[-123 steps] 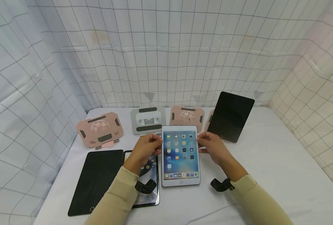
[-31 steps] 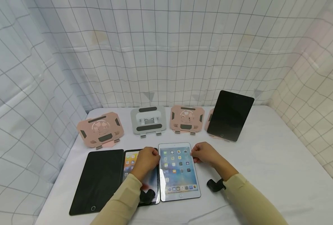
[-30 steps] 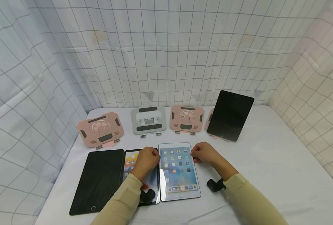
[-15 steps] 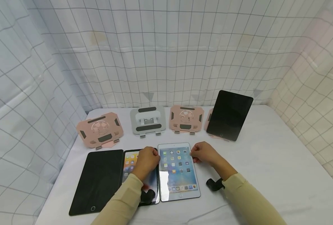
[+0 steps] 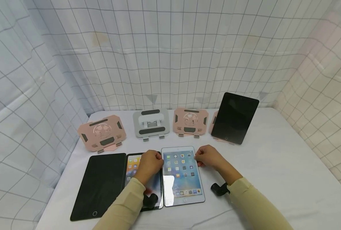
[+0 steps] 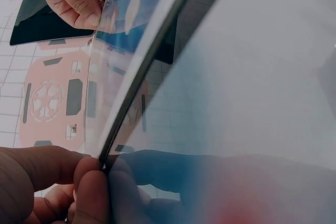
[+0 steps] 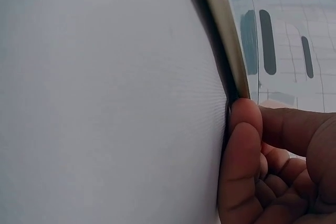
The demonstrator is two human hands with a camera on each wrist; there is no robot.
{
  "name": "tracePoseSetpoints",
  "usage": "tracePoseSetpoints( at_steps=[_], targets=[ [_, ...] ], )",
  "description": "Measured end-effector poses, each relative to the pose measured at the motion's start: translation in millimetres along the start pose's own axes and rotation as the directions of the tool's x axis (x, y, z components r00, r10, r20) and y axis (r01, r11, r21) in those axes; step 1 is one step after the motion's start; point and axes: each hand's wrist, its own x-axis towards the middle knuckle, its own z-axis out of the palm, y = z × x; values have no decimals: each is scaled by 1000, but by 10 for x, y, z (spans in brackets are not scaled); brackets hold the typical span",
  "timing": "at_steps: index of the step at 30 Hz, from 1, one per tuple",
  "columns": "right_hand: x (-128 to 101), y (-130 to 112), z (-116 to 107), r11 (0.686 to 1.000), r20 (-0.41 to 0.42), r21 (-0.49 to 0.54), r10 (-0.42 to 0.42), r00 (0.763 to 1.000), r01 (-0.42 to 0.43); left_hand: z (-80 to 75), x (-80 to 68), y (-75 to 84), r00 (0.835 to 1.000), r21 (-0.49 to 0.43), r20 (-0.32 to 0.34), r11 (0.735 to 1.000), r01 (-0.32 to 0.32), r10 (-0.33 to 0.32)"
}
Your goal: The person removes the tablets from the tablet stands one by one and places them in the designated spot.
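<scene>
A white tablet (image 5: 184,179) with a lit screen of app icons lies on the white table, right beside a black-framed tablet. My left hand (image 5: 148,164) pinches its left edge near the top, thumb and forefinger together, as the left wrist view shows up close. On the opposite edge my right hand (image 5: 210,156) grips it between thumb and curled forefinger (image 7: 240,169). Under my left wrist, the black-framed tablet (image 5: 133,164) has a lit screen and is partly covered by the hand and forearm.
A dark tablet (image 5: 99,185) lies at the left. Along the back stand a pink stand (image 5: 91,131), a grey stand (image 5: 138,124) and another pink stand (image 5: 197,127). A black tablet (image 5: 235,118) leans on a further pink stand at the right. Gridded curtains (image 5: 170,64) surround the table.
Since about four seconds ago, both hands have brought the white tablet toward me and down beside the black-framed one. Over the last second, hands and tablet stay nearly still.
</scene>
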Motion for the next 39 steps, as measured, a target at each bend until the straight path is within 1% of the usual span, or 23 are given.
tracePoseSetpoints(
  at_steps=[5,8,11,14,17,20,23,26,31,35,37,39],
  targets=[
    [-25,-3,3,1000,-10,6,-23,1000,23,-3,7,5,1000,-4,16,1000,12,-12],
    [-30,1,-2,999,-14,6,-35,999,35,-12,17,7,998,-16,45,999,34,-33],
    [-29,15,-3,999,-14,19,-40,999,40,-31,34,-8,997,-26,73,999,40,-38],
    [-44,32,-11,998,-12,30,-51,999,52,-58,53,-19,994,-25,109,999,26,-23],
    [-81,41,-45,997,-9,34,-63,998,63,-78,72,3,989,-19,151,1000,13,-10],
    [-135,47,-110,997,-21,43,-59,998,60,-94,104,63,983,-9,184,1000,-19,20],
    [-185,71,-191,997,-41,61,-53,998,56,-103,168,143,976,1,206,998,-68,66],
    [-225,112,-291,996,-63,70,-54,997,58,-105,248,255,967,-20,227,994,-111,113],
    [-265,238,-487,994,-114,64,-76,991,83,-77,380,454,948,-44,254,981,-188,193],
    [-309,382,-675,991,-160,56,-114,980,125,-14,481,578,926,-66,265,964,-259,267],
    [-336,454,-778,989,-179,53,-123,976,135,26,536,637,921,-88,269,959,-269,283],
    [-359,526,-883,990,-193,47,-125,973,137,64,595,695,919,-116,272,957,-264,287]
  ],
)
